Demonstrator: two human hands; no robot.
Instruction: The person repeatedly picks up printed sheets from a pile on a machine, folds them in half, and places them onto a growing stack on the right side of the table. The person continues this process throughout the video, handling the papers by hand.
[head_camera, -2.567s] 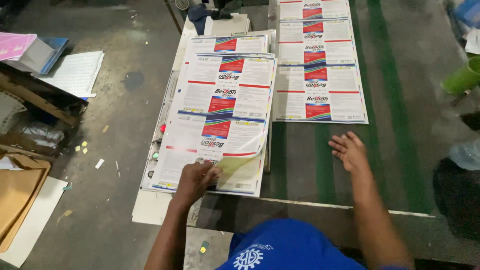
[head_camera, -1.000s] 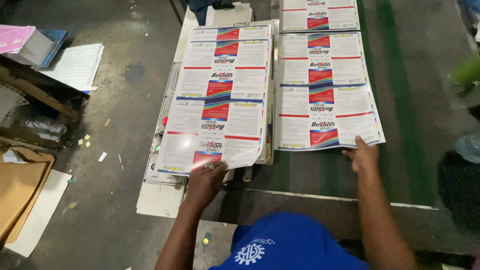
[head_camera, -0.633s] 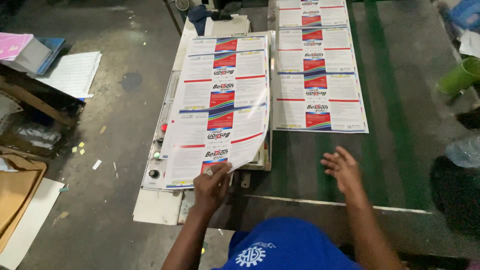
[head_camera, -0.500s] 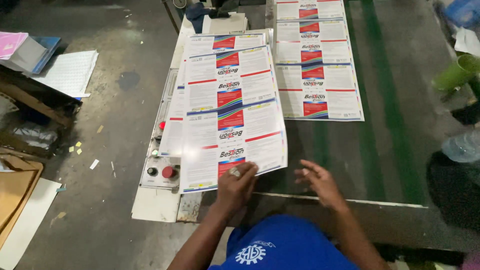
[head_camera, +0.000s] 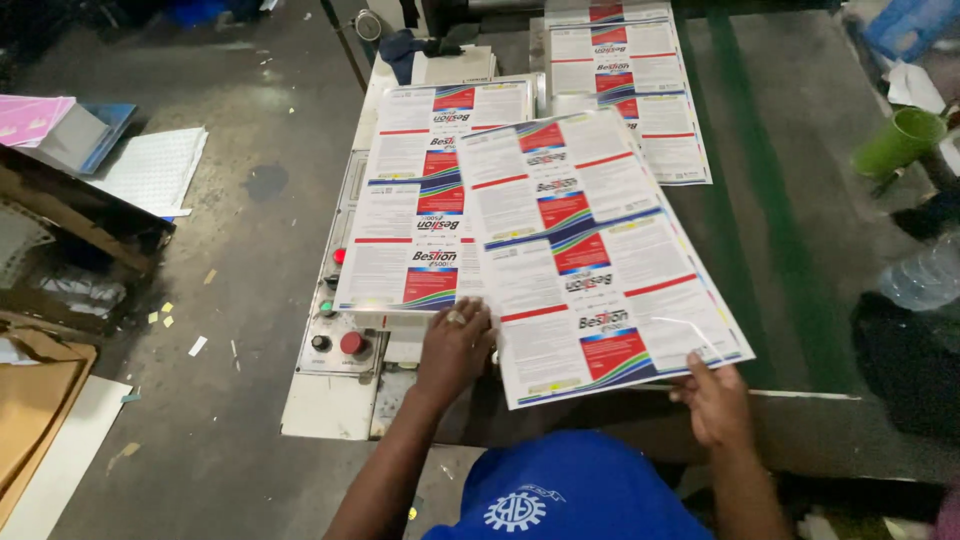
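Stack (head_camera: 410, 230) partly under lifted sheet (head_camera: 590, 250), far sheets (head_camera: 625, 60) perhaps edge-cropped

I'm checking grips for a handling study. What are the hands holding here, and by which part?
Both hands hold one large printed sheet by its near edge: left hand at the near-left corner, right hand at the near-right corner.

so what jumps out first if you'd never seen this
A big glossy printed sheet with red and blue label panels, held tilted in the middle by the left hand and right hand. Under it on the left lies a stack of sheets, with a control panel of red and green buttons beside it.
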